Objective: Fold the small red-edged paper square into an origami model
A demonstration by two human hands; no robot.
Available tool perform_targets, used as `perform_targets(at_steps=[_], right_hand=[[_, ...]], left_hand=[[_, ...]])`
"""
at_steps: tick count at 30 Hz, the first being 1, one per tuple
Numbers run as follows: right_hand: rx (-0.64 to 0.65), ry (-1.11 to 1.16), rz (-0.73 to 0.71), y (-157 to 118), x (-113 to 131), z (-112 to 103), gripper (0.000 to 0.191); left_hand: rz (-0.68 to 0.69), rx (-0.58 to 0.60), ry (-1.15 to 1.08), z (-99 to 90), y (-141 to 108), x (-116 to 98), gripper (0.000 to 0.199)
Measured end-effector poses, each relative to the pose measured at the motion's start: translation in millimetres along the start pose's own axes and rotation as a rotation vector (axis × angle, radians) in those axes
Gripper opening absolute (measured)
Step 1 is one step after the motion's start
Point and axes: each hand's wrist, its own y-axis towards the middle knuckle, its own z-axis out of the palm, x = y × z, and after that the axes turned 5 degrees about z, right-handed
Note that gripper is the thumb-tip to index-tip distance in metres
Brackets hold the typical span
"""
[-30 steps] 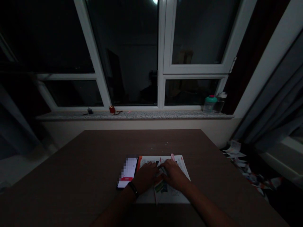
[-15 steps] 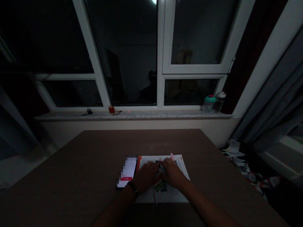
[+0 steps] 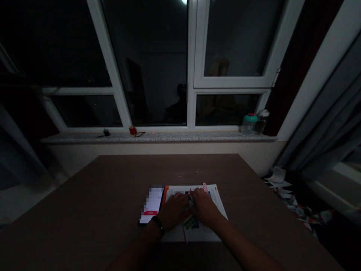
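Observation:
My left hand (image 3: 175, 211), with a dark band at the wrist, is closed with its fingertips at the middle of a printed book or magazine (image 3: 207, 236) lying on the table. Against it my right hand (image 3: 203, 205) is also closed, the fingertips of both nearly meeting. Between them is a piece of printed paper (image 3: 190, 222) with a green patch, mostly covered by the fingers. A small reddish tip pokes out above the fingertips. At the top edge of the book lies a pink object (image 3: 205, 186), perhaps a cutter handle.
A phone with a lit screen (image 3: 153, 203) lies left of the book on the brown table (image 3: 113, 188). On the windowsill (image 3: 175, 137) stand a teal-lidded bottle (image 3: 249, 123) and a small red container (image 3: 132, 130). Scattered papers (image 3: 284, 195) lie beyond the table's right side.
Both hands stay at the same place over the book. The fingers of my right hand have shifted slightly, and the paper between the hands has tilted a little.

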Motion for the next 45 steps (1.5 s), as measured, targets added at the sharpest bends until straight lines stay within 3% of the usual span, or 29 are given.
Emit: perform_targets(at_steps=[11,18,24,30,35,45], right_hand=[[-0.023,0.038,0.036,7.5,-4.4,5.9,0.054],[-0.037,0.088,-0.025,-4.6,-8.3,-2.1,0.026],[-0.001,0.105,-0.054,-0.9,-11.6,-6.6,0.028],[-0.005,0.084,-0.082,2.2,-8.8,-10.2,0.015],[0.022,0.093,-0.114,0.2,-11.1,-11.3,0.019],[0.019,0.061,-0.116,-0.8,-10.2,-11.4,0.01]], left_hand=[[0.026,-0.051,-0.002,1.3,-0.5,1.4,0.031],[0.023,-0.099,-0.048,-4.1,-4.7,-4.3,0.039],[-0.001,-0.11,-0.022,2.4,-3.3,-1.4,0.041],[-0.013,-0.091,0.017,6.5,-1.2,-0.2,0.037],[-0.022,-0.089,0.036,7.4,-1.7,0.9,0.035],[-0.068,-0.133,0.035,10.9,-1.5,1.2,0.048]])
